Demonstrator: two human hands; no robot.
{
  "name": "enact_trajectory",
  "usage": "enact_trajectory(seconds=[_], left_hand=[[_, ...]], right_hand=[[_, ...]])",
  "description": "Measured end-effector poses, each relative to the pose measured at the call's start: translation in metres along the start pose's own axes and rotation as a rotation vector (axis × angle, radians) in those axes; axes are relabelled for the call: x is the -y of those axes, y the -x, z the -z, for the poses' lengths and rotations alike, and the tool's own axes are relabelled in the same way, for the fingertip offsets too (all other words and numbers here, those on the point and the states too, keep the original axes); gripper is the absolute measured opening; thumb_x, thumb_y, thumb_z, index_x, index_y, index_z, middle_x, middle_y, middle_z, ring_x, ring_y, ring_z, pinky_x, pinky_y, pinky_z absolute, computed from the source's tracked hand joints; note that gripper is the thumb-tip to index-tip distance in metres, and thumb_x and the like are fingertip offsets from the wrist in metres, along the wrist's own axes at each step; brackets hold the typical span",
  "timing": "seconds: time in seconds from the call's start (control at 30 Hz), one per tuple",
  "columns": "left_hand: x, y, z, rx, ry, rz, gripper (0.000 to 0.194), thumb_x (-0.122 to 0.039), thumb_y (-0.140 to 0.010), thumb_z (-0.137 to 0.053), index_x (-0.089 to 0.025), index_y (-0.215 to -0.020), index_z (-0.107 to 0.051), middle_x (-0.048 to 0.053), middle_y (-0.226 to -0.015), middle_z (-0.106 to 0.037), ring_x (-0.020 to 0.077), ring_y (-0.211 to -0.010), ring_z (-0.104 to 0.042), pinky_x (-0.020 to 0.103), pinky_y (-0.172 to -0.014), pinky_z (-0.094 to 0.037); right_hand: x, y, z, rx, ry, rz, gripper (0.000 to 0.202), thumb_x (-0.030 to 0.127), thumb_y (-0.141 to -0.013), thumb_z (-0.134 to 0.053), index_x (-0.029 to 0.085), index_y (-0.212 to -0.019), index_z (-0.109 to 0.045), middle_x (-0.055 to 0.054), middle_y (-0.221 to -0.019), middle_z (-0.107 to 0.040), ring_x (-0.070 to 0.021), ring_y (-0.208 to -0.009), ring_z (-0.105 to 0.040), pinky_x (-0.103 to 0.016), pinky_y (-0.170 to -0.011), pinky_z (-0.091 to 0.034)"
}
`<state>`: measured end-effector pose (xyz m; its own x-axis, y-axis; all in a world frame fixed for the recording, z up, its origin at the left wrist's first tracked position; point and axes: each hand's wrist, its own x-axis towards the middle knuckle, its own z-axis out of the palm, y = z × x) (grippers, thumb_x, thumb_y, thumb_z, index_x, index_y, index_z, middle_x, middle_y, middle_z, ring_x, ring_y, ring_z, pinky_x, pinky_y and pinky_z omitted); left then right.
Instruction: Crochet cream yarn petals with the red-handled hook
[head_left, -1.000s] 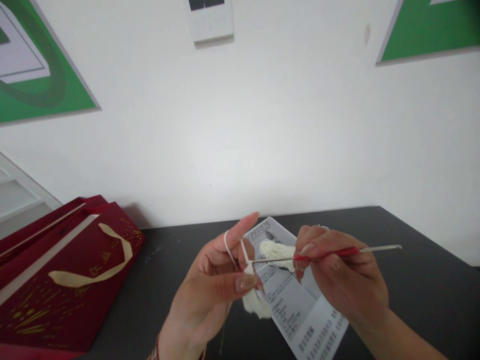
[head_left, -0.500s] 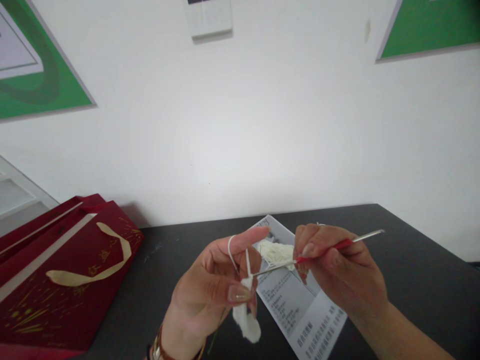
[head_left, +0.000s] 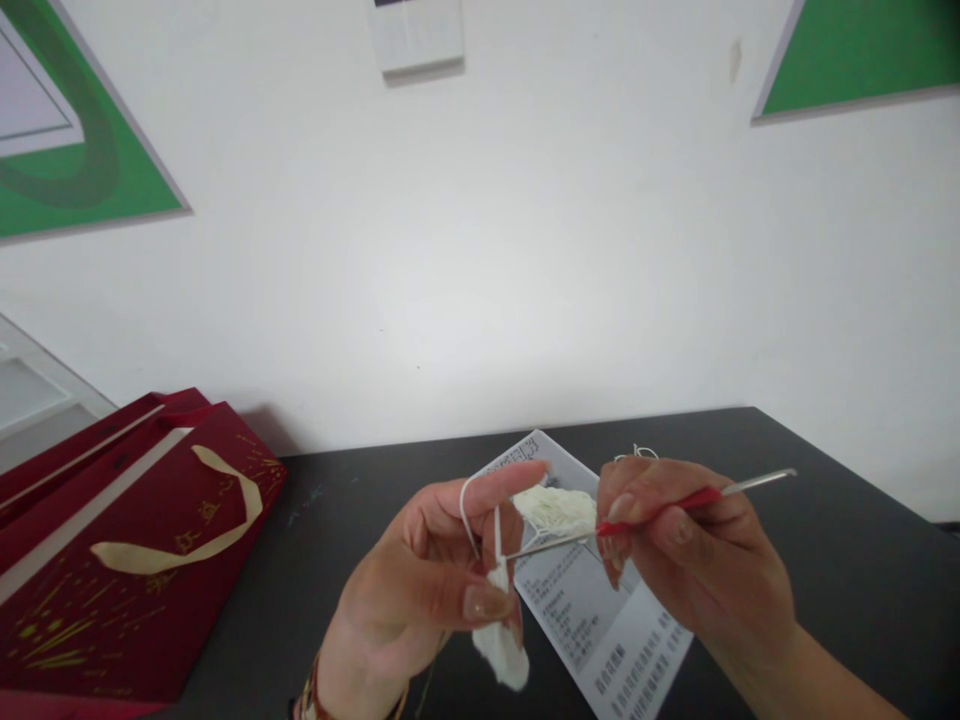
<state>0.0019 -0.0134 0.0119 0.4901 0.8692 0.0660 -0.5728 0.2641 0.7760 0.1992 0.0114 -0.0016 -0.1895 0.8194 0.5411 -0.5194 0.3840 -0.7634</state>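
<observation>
White crochet piece pinched in the left hand — red-handled hook gripped by the right hand.

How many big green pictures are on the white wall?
2. One flat green picture with a pale panel is at the wall's upper left; another flat green picture with a pale edge is at the upper right. More may be outside the view.

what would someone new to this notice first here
Probably the red-handled crochet hook in the right hand, its tip at the white crocheted piece pinched by the left hand. Next, the dark red gift bags at the table's left end.
</observation>
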Motion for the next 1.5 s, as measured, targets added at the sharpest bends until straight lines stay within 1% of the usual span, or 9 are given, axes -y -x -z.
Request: enact_trajectory(seconds=[0.13, 0.37, 0.6, 0.9, 1.0, 1.1, 1.2, 1.33, 1.5], left_hand=[[0.001, 0.0, 0.0, -0.012, 0.016, -0.002, 0.055, -0.013, -0.056, -0.082, -0.021, -0.11, -0.078, -0.004, -0.059, -0.043, 0.0086, -0.052, -0.049, 0.019, -0.05, -0.045], [-0.001, -0.002, 0.002, 0.055, 0.089, 0.025, 0.056, -0.008, -0.055, -0.076, -0.016, -0.111, -0.077, -0.005, -0.058, -0.037, 0.0065, -0.047, -0.04, 0.018, -0.05, -0.046], [0.004, -0.006, 0.007, 0.113, 0.093, 0.018, 0.06, -0.008, -0.051, -0.075, -0.018, -0.11, -0.077, -0.006, -0.056, -0.035, 0.0045, -0.045, -0.034, 0.014, -0.045, -0.043], [0.0, -0.007, 0.004, 0.15, 0.043, 0.031, 0.055, -0.013, -0.052, -0.077, -0.022, -0.106, -0.079, -0.005, -0.051, -0.036, 0.0057, -0.042, -0.031, 0.015, -0.038, -0.035], [0.003, -0.007, 0.007, 0.138, -0.007, -0.003, 0.051, -0.017, -0.056, -0.079, -0.024, -0.107, -0.078, -0.005, -0.052, -0.038, 0.0067, -0.045, -0.038, 0.016, -0.04, -0.036], [0.005, -0.005, 0.009, 0.119, -0.101, -0.075, 0.041, -0.023, -0.061, -0.083, -0.028, -0.102, -0.08, -0.004, -0.054, -0.044, 0.0089, -0.05, -0.046, 0.017, -0.043, -0.039], [0.005, -0.003, 0.009, 0.053, -0.243, -0.168, 0.038, -0.015, -0.07, -0.081, -0.031, -0.104, -0.079, -0.003, -0.063, -0.055, 0.0103, -0.062, -0.052, 0.018, -0.054, -0.043], [0.004, -0.005, 0.007, -0.013, -0.417, -0.238, 0.047, -0.003, -0.077, -0.074, -0.033, -0.113, -0.075, 0.001, -0.081, -0.067, 0.0143, -0.081, -0.057, 0.023, -0.071, -0.047], [0.011, -0.012, 0.002, -0.001, -0.449, -0.229, 0.039, -0.013, -0.081, -0.074, -0.038, -0.111, -0.075, 0.001, -0.087, -0.075, 0.0156, -0.079, -0.064, 0.03, -0.076, -0.049]], right_hand=[[-0.001, -0.001, -0.004, -0.029, -0.006, 0.0, 0.012, 0.036, -0.083, -0.074, 0.026, -0.081, -0.08, -0.003, -0.061, -0.067, -0.0151, -0.049, -0.059, -0.027, -0.043, -0.047], [-0.001, 0.0, 0.004, 0.023, -0.039, -0.052, 0.012, 0.036, -0.082, -0.074, 0.026, -0.081, -0.081, -0.004, -0.065, -0.067, -0.0148, -0.051, -0.06, -0.027, -0.044, -0.047], [-0.007, -0.006, 0.011, 0.164, -0.081, 0.016, 0.014, 0.032, -0.085, -0.071, 0.022, -0.089, -0.079, -0.005, -0.071, -0.068, -0.0138, -0.056, -0.061, -0.024, -0.047, -0.049], [-0.003, -0.008, 0.014, 0.194, -0.074, 0.031, 0.015, 0.033, -0.086, -0.071, 0.02, -0.086, -0.08, -0.005, -0.068, -0.067, -0.0137, -0.058, -0.06, -0.022, -0.047, -0.05], [-0.005, -0.009, 0.013, 0.159, -0.156, -0.028, 0.014, 0.031, -0.084, -0.072, 0.019, -0.083, -0.08, -0.005, -0.065, -0.067, -0.0125, -0.054, -0.059, -0.019, -0.043, -0.049], [-0.012, -0.009, 0.009, 0.061, -0.369, -0.258, 0.013, 0.029, -0.079, -0.077, 0.017, -0.074, -0.078, -0.002, -0.059, -0.067, -0.0094, -0.046, -0.059, -0.016, -0.041, -0.049], [-0.022, -0.007, 0.0, -0.012, -0.502, -0.453, 0.015, 0.029, -0.08, -0.076, 0.016, -0.073, -0.076, 0.001, -0.052, -0.064, -0.0054, -0.038, -0.056, -0.012, -0.039, -0.05], [-0.026, -0.002, -0.013, -0.073, -0.528, -0.516, 0.018, 0.028, -0.088, -0.069, 0.013, -0.08, -0.076, 0.002, -0.052, -0.065, -0.0039, -0.04, -0.058, -0.012, -0.045, -0.054], [-0.018, 0.003, -0.022, -0.196, -0.484, -0.478, 0.021, 0.029, -0.086, -0.072, 0.011, -0.075, -0.074, 0.001, -0.058, -0.068, -0.0064, -0.048, -0.063, -0.016, -0.05, -0.059]])
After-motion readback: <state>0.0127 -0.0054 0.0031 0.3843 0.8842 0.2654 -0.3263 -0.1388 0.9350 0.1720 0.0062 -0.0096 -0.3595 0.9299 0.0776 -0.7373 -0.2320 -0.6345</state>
